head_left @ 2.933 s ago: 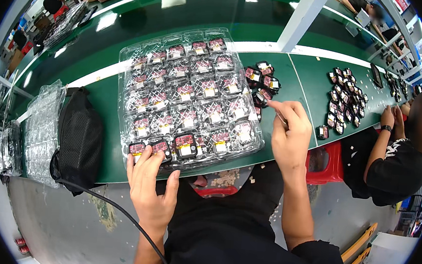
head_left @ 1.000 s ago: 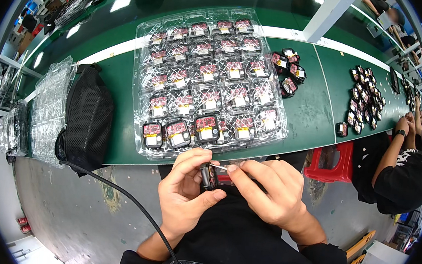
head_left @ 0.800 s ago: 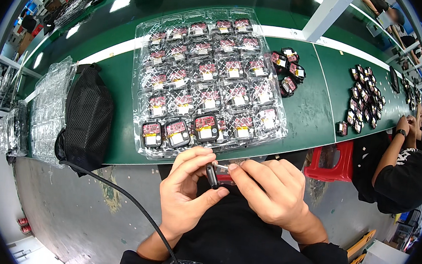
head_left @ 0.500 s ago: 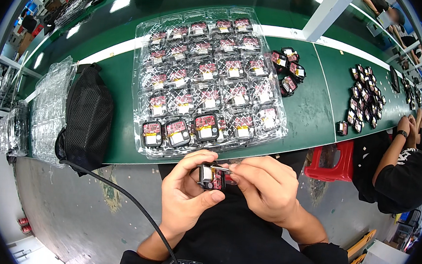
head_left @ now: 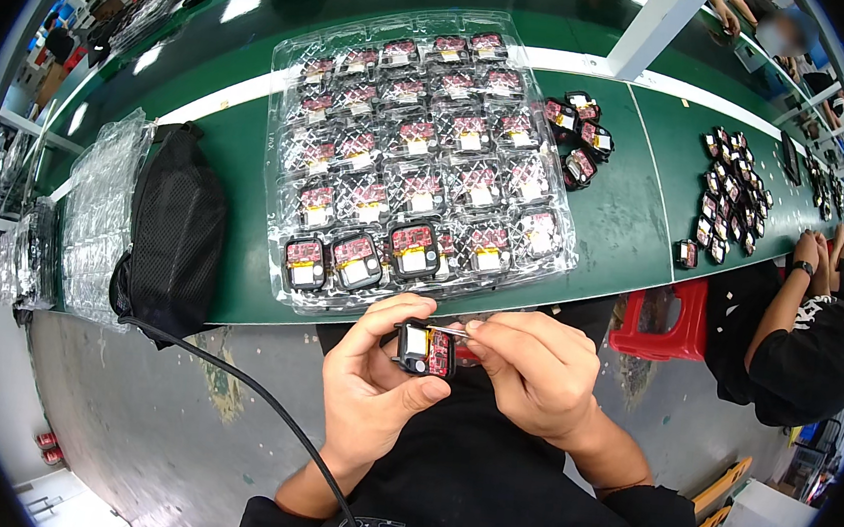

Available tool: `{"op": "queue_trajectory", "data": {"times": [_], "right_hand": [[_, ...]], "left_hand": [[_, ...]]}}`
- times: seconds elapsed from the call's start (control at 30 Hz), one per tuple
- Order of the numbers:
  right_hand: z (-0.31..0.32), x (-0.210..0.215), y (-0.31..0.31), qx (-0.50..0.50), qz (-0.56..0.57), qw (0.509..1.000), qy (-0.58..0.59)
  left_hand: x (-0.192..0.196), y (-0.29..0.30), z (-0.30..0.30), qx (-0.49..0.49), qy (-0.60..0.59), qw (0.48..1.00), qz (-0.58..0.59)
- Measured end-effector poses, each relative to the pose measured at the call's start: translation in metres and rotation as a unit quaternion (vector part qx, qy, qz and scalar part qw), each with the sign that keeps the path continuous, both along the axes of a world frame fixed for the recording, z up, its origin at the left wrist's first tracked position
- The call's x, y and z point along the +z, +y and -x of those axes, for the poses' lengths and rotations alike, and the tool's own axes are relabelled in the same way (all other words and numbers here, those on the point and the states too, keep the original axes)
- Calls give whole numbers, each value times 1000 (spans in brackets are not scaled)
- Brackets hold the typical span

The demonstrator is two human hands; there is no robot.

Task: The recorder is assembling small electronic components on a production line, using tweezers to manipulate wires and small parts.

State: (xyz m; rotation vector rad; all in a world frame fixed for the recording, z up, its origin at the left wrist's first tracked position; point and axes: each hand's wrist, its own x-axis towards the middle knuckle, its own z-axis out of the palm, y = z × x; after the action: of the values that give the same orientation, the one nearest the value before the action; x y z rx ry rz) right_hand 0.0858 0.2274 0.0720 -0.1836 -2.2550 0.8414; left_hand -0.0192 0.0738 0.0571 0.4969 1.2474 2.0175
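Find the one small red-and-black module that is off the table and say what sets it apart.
It is the module pinched between the left hand and right hand below the table edge; all others sit in the clear tray or loose on the green table.

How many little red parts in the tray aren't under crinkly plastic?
3 parts, side by side in the tray's near row: left, middle, right. The rest sit under plastic.

A black mesh bag [head_left: 176, 232] lies beside stacked clear trays [head_left: 95, 220] on a green workbench [head_left: 626, 221]; a red stool [head_left: 663, 325] stands below.
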Motion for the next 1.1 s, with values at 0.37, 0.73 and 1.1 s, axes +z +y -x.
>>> {"op": "queue_trajectory", "data": {"times": [0.37,0.73,1.1], "right_hand": [[1,-5,-3,-3,-17,1000,-6],[-8,15,7,56,117,989,-72],[17,8,17,-43,-108,992,41]], "left_hand": [[-2,1,-3,16,-4,1000,-1],[-3,-1,-7,102,200,974,34],[4,3,21,194,574,785,126]]}}
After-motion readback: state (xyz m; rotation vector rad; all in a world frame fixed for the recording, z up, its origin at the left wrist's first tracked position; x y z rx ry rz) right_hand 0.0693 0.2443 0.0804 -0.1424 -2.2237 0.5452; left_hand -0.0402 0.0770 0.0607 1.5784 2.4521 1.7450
